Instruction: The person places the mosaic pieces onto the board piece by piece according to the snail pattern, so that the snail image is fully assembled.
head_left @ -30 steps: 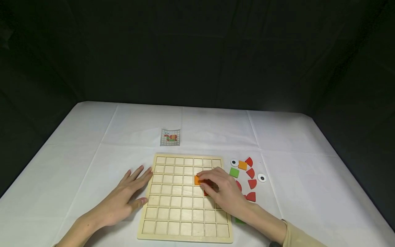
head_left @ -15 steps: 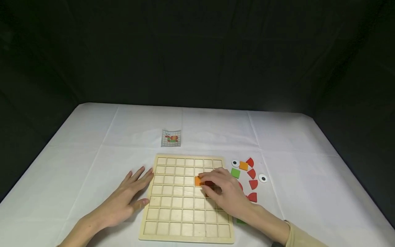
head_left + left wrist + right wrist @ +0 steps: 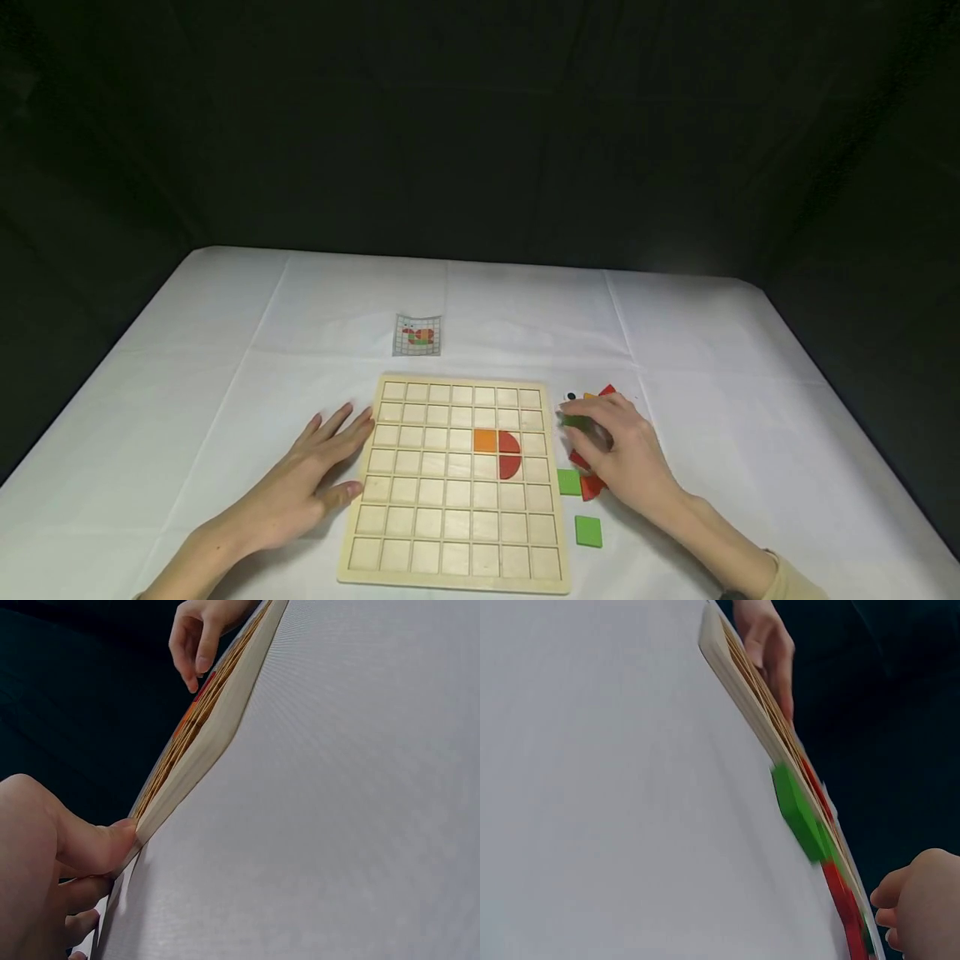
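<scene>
A pale wooden grid board (image 3: 454,482) is lying flat on the white tablecloth (image 3: 225,333), near the centre. Three pieces are already seated in its right half: an orange square tile (image 3: 484,440) with a red quarter-round tile (image 3: 509,441) touching it on the right, and another red quarter-round (image 3: 509,466) just nearer. The left hand (image 3: 303,483) is laid flat, fingers straight and spread, with the thumb pressed against the board's left edge, which the left wrist view confirms (image 3: 90,847); nothing is gripped. The right hand (image 3: 618,450) is set over the loose pieces to the right of the board, fingers curled down onto a green square tile (image 3: 576,421); a firm pinch cannot be told. Two more green squares (image 3: 569,482) (image 3: 588,531) are lying nearer, and red pieces (image 3: 588,485) are partly hidden under the hand. A small printed pattern card (image 3: 417,335) is lying beyond the board. The step in hand is judged to be fetching the next piece; a clean pinch and a carry leftward to the right cell are then called for.
</scene>
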Action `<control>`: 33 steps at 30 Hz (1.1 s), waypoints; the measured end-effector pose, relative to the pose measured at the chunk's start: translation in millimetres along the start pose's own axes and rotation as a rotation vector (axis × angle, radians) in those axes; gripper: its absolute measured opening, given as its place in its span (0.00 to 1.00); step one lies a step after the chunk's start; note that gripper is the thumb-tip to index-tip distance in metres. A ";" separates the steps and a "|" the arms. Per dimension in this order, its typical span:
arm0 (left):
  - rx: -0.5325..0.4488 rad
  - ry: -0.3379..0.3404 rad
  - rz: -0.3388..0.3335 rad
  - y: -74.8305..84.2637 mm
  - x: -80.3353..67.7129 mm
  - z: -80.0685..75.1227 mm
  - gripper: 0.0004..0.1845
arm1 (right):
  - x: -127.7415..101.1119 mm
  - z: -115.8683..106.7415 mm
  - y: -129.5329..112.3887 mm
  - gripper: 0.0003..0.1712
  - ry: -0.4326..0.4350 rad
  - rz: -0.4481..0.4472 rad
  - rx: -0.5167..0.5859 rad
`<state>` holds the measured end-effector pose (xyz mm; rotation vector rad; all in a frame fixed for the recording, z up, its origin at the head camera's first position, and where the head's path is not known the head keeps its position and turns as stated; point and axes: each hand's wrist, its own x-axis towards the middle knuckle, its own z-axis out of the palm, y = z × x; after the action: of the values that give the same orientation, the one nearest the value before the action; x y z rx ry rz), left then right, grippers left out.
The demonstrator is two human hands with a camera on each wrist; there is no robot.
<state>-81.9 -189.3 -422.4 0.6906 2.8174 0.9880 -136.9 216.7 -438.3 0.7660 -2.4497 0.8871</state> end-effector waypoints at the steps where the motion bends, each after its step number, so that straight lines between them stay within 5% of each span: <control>1: -0.003 0.002 0.001 -0.1 0.1 0.0 0.39 | -1.8 -2.8 3.8 0.19 0.006 0.019 -0.011; 16: 0.003 0.003 0.011 -1.3 -0.3 -0.3 0.39 | -7.0 -12.5 26.9 0.17 0.027 0.202 -0.163; 33: 0.002 -0.003 0.009 -0.9 -0.4 -0.7 0.39 | -8.0 -11.2 26.4 0.17 0.050 0.210 -0.154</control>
<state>-82.1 -190.5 -422.4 0.7050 2.8160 0.9852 -145.1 244.1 -446.5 0.4336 -2.5517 0.7680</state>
